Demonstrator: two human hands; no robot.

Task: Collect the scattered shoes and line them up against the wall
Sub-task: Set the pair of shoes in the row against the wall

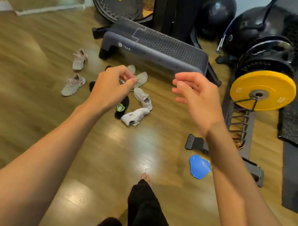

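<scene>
Head view: left hand (112,87) and right hand (195,96) are held in the air, fingers loosely curled, nothing gripped. Shoes are scattered on the floor (26,77) before the step (153,47): pink pair (79,62) left, beige pair (143,98) centre, white shoe (134,115) on its side, black shoe (122,107) just beside it.

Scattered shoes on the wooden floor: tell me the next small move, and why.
Probably lower the left hand to the white sneaker lying on its side: it and the right hand are raised and empty, and that sneaker lies nearest the person.
</scene>
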